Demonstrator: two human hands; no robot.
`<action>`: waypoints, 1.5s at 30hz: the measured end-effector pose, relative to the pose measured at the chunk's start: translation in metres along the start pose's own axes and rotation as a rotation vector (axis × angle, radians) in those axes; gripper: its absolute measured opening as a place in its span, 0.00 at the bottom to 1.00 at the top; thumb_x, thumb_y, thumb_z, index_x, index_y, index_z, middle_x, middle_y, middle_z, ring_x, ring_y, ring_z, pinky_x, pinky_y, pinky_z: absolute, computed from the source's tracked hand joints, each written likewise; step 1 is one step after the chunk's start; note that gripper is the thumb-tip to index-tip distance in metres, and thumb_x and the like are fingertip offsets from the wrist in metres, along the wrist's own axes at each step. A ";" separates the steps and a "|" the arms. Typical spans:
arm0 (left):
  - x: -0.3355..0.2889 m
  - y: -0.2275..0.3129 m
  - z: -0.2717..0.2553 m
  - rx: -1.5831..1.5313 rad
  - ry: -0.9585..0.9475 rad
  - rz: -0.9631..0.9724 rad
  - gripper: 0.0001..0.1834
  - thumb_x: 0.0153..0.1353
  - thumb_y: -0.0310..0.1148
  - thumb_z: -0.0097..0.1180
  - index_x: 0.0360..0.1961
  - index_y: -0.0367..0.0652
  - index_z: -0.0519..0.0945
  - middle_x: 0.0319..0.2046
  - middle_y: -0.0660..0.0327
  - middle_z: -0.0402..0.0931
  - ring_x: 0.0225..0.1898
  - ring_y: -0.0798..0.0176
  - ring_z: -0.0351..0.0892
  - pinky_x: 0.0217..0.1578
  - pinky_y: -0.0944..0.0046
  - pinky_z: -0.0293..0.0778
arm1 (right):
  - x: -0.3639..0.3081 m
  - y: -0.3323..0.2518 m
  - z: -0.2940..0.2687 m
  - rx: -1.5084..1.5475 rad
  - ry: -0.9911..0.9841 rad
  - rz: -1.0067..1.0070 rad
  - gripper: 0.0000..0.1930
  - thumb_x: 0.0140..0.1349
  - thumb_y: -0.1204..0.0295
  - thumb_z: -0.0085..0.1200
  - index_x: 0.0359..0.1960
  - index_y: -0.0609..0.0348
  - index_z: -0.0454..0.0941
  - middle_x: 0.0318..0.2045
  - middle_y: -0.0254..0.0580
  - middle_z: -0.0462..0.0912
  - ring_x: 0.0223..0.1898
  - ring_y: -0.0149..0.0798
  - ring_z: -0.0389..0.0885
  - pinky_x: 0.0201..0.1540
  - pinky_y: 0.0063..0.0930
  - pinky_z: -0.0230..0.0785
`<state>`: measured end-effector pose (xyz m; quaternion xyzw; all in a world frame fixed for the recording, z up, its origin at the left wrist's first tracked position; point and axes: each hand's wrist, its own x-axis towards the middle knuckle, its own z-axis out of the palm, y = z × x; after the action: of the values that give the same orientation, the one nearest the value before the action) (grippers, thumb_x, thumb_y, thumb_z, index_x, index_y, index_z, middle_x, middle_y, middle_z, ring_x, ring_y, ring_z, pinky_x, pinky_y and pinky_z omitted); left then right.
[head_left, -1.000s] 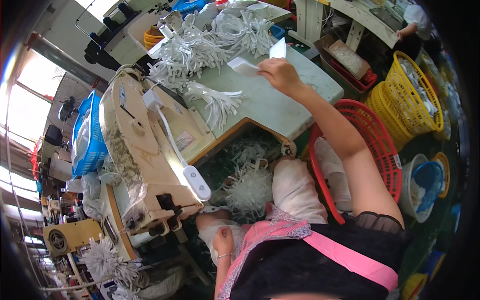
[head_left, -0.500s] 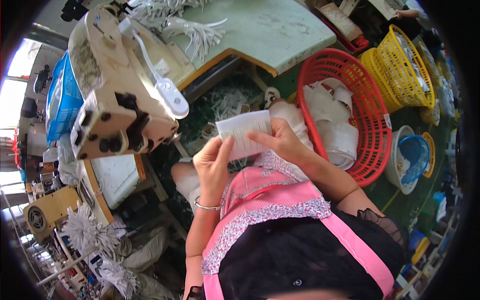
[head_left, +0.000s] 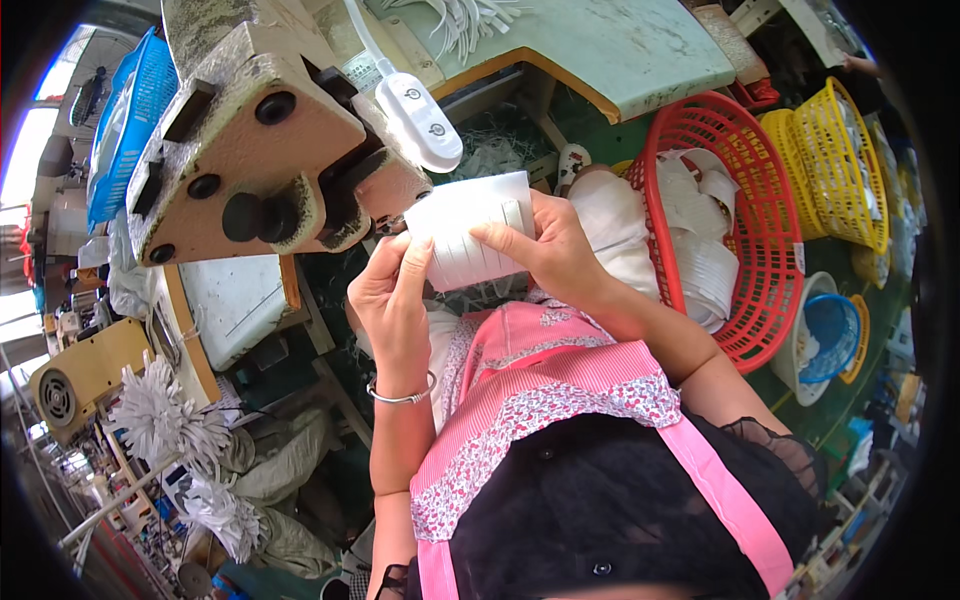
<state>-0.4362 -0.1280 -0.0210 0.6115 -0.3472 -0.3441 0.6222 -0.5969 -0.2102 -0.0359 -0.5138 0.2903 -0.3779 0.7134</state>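
Observation:
My two hands hold a white fabric piece [head_left: 470, 245] with several parallel lines across it, above my lap. My left hand [head_left: 393, 290] grips its left edge with the thumb on top. At the right edge, my right hand [head_left: 555, 245] pinches it, thumb lying on its face and fingers behind. The piece bows slightly between them. Just beyond my left hand is the working end of a worn beige sewing machine [head_left: 270, 165]; whether the fabric touches it I cannot tell. A white lamp [head_left: 420, 125] hangs beside the machine and lights this spot.
Close on my right stands a red basket [head_left: 775, 260] with white fabric pieces in it. Past it are yellow baskets [head_left: 835, 165] and a white tub with a blue basket [head_left: 828, 335]. A pale green table [head_left: 600, 60] lies ahead. White strip bundles [head_left: 165, 420] hang at the left.
The view has come closer to the sewing machine, which looks larger. My hands have brought the fabric piece up to the machine's end, and the piece is more curved. Both hands keep their hold.

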 end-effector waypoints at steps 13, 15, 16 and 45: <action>0.004 -0.002 -0.003 -0.058 0.068 -0.032 0.05 0.65 0.25 0.60 0.34 0.33 0.85 0.24 0.70 0.72 0.24 0.78 0.63 0.25 0.75 0.57 | 0.017 0.002 -0.001 -0.042 -0.048 -0.021 0.14 0.64 0.73 0.61 0.49 0.67 0.80 0.41 0.39 0.86 0.42 0.25 0.82 0.46 0.24 0.76; 0.004 -0.002 -0.004 -0.029 0.066 -0.058 0.05 0.66 0.24 0.60 0.34 0.32 0.85 0.23 0.69 0.72 0.24 0.79 0.64 0.23 0.75 0.58 | 0.020 -0.001 -0.003 -0.057 -0.065 -0.037 0.14 0.64 0.73 0.61 0.49 0.67 0.80 0.41 0.39 0.86 0.41 0.26 0.82 0.46 0.24 0.76; 0.005 -0.003 -0.004 -0.006 0.066 -0.035 0.05 0.66 0.24 0.60 0.33 0.33 0.84 0.23 0.69 0.72 0.22 0.79 0.65 0.22 0.76 0.59 | 0.021 -0.002 -0.003 -0.055 -0.069 -0.029 0.14 0.64 0.73 0.61 0.49 0.66 0.80 0.41 0.39 0.86 0.41 0.26 0.82 0.46 0.24 0.76; 0.011 -0.001 -0.019 -0.070 0.101 0.000 0.03 0.64 0.22 0.61 0.35 0.31 0.83 0.27 0.62 0.79 0.21 0.75 0.74 0.23 0.75 0.76 | 0.036 0.002 0.012 -0.230 -0.113 -0.096 0.12 0.62 0.73 0.65 0.44 0.66 0.83 0.37 0.37 0.87 0.38 0.24 0.81 0.42 0.24 0.76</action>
<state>-0.4147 -0.1273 -0.0217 0.6060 -0.3031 -0.3248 0.6598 -0.5669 -0.2340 -0.0350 -0.6261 0.2660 -0.3464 0.6460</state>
